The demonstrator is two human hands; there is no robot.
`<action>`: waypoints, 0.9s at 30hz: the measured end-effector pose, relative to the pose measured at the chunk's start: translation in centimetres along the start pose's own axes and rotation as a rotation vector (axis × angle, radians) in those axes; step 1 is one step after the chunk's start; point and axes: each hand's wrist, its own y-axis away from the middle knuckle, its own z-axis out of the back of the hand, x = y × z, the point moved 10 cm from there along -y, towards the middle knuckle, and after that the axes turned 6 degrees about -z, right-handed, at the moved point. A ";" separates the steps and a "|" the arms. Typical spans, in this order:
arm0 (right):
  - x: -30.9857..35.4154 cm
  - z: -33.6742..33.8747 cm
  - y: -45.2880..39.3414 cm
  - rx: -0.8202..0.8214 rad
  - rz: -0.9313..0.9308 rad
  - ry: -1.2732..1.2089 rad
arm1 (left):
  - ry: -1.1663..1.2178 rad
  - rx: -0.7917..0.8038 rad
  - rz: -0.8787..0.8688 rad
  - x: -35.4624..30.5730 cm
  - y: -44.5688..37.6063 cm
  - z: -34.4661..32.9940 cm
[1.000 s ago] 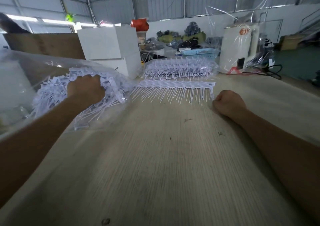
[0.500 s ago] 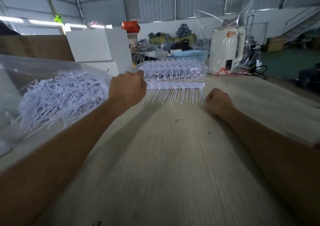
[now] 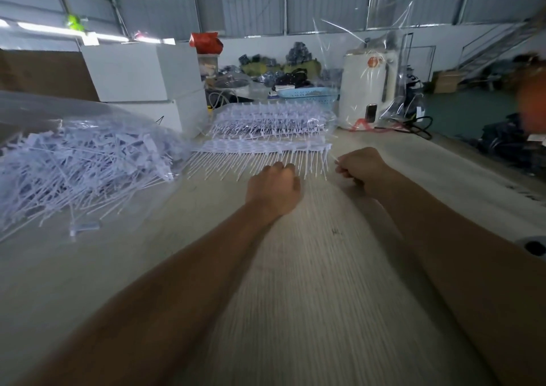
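A flat row of white plastic ties [image 3: 260,147] lies on the wooden table [image 3: 295,297], thin tails pointing toward me. Behind it sits a stacked bundle of the same ties [image 3: 269,119]. A loose heap of ties [image 3: 82,161] spills from a clear plastic bag at the left. My left hand [image 3: 273,187] is curled into a fist at the tails near the row's middle; its palm side is hidden. My right hand [image 3: 362,168] sits at the row's right end, fingers curled, pinching a thin white tie tail [image 3: 335,159].
White boxes [image 3: 141,72] stand behind the heap. A white appliance wrapped in clear film [image 3: 369,90] stands at the back right, with cables [image 3: 413,125] beside it. A blue basket [image 3: 304,94] and clutter lie beyond. The table's right edge drops to a green floor.
My left hand has left the loose heap and swung right to the tails of the laid-out row. My right hand stays at the row's right end.
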 end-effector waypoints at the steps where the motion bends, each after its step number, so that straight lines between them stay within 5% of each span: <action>1: 0.1 0.1 0.1 0.000 0.015 -0.077 | 0.011 -0.010 0.001 0.1 0.0 0.0; 7: 1.0 -1.5 1.5 0.195 0.076 -0.347 | 0.146 -0.049 0.079 0.8 0.1 0.6; 16: 1.9 -3.3 3.5 0.566 0.174 -0.470 | 1.416 -0.249 0.555 4.2 0.8 -0.2; 21: 1.6 -4.8 5.1 0.796 0.154 -0.458 | 1.523 -0.294 0.556 2.4 0.3 0.2; 27: 1.0 -5.1 5.7 0.883 0.158 -0.376 | 1.651 -0.177 0.538 0.4 0.0 0.0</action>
